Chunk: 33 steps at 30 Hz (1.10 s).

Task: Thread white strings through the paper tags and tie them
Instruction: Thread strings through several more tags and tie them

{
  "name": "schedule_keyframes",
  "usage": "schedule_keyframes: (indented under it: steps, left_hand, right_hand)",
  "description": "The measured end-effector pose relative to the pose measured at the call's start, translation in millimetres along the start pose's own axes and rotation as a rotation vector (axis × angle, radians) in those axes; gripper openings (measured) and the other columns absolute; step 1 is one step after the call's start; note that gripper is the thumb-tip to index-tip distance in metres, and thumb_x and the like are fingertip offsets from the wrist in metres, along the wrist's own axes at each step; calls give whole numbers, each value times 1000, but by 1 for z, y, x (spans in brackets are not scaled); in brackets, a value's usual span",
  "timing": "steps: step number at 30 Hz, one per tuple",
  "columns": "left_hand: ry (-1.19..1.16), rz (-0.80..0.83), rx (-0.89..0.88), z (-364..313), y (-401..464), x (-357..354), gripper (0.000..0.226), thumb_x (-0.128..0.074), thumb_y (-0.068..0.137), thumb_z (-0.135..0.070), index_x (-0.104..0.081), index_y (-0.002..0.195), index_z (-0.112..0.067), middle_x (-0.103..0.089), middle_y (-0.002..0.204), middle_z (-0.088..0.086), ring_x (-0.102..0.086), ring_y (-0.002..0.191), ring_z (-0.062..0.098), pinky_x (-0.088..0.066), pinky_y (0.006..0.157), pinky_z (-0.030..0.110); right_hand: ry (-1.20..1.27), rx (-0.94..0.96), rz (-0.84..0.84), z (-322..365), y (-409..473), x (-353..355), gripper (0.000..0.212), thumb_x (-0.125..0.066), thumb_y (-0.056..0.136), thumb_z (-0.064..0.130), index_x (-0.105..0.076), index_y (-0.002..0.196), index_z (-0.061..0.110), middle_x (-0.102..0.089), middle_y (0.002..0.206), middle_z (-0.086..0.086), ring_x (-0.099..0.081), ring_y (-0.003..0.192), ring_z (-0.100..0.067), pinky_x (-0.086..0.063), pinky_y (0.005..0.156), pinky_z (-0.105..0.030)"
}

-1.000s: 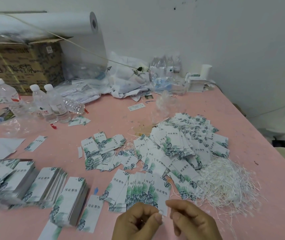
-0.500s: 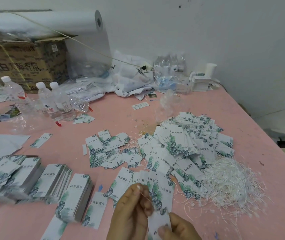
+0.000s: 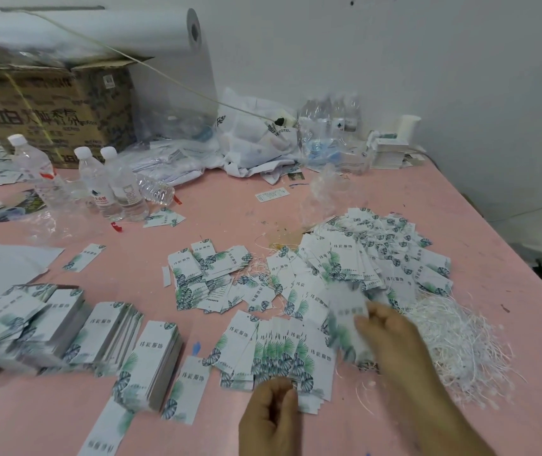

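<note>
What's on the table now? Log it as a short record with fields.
surface: pink table
right hand: extended, holding a blurred paper tag over the heap
left hand: near the bottom edge, fingers loosely curled, nothing visible in it
strung tags: loose heap
white strings: tangled pile, right of the hands
unstrung tags: neat stacks at left
background: water bottles, cardboard box
</note>
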State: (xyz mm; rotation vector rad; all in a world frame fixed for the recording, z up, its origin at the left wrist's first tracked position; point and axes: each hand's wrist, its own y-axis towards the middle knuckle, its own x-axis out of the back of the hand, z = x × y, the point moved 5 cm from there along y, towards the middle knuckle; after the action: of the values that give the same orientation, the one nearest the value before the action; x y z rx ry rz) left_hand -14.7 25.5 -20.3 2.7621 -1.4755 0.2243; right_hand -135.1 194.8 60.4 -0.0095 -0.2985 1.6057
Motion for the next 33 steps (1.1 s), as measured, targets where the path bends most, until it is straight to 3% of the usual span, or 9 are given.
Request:
schedule_keyframes:
  steps: [2, 6, 9, 12, 16, 20, 22, 28, 33]
  left_hand:
    - [58, -47, -46, 5, -1, 2, 18, -70, 82, -7, -72, 80, -25, -65, 62, 8, -54, 49, 11, -45, 52, 20]
    - [38, -96, -48, 13, 3, 3, 19, -64, 72, -36, -73, 87, -27, -64, 61, 5, -56, 49, 11, -47, 51, 20]
    - [20, -73, -50, 11, 3, 3, 16, -64, 73, -32, -73, 85, -26, -63, 61, 7, -54, 50, 10, -47, 52, 22]
    - [-7, -52, -66, 9, 4, 2, 12, -65, 74, -27, -72, 84, -25, -63, 61, 6, -53, 51, 10, -45, 53, 22]
    - [40, -35, -89, 10, 5, 3, 16, -69, 83, -8, -71, 85, -23, -65, 63, 3, -54, 53, 9, -45, 52, 20]
    - [58, -45, -76, 15, 3, 4, 21, -68, 84, -3, -71, 87, -23, -67, 66, 3, -58, 56, 15, -47, 55, 21]
    - [67, -46, -60, 15, 3, 3, 23, -68, 84, -3, -71, 86, -26, -68, 67, 2, -60, 57, 14, -49, 56, 22]
    - [-13, 54, -20, 3, 1, -5, 6, -67, 81, -29, -71, 84, -27, -70, 68, 3, -61, 61, 13, -53, 63, 28]
    - [-325, 242, 156, -2, 1, -15, 18, -73, 79, -24, -74, 82, -6, -66, 65, 12, -52, 59, 17, -39, 55, 24]
  right_hand:
    - [-74, 109, -63, 33, 36, 9, 18, -56, 96, 15, -68, 106, 24, -74, 95, 4, -70, 70, -6, -54, 51, -18]
    - [-414, 175, -109, 73, 88, 11, 39, -55, 96, 19, -49, 135, 16, -48, 142, -7, -56, 116, -24, -48, 96, -44]
    - [-478, 325, -170, 58, 67, 5, 51, -58, 95, 22, -39, 141, 31, -36, 148, 4, -49, 123, -16, -44, 101, -40]
    - [-454, 394, 48, 2, 9, -27, 48, -63, 90, 29, -44, 127, 53, -42, 127, 37, -46, 118, 7, -41, 99, -23]
    - [-758, 412, 257, -69, -36, -62, 76, -63, 89, 41, -20, 151, 32, -9, 154, 23, -8, 145, 0, -12, 113, -16]
    - [-833, 568, 129, -69, -48, -63, 57, -80, 78, 29, -61, 129, 12, -54, 140, -2, -53, 126, -21, -43, 100, -34]
    - [-857, 669, 35, -62, -54, -61, 35, -62, 92, 33, -70, 116, 10, -65, 127, -3, -63, 114, -22, -53, 90, -34]
    - [-700, 790, -120, -52, -64, -41, 31, -58, 80, 4, -74, 107, 7, -65, 123, -2, -55, 120, -20, -46, 97, -27]
    - [-605, 861, -67, -39, -82, -56, 50, -32, 103, 32, -76, 103, 8, -64, 124, -5, -54, 118, -22, -46, 99, -26]
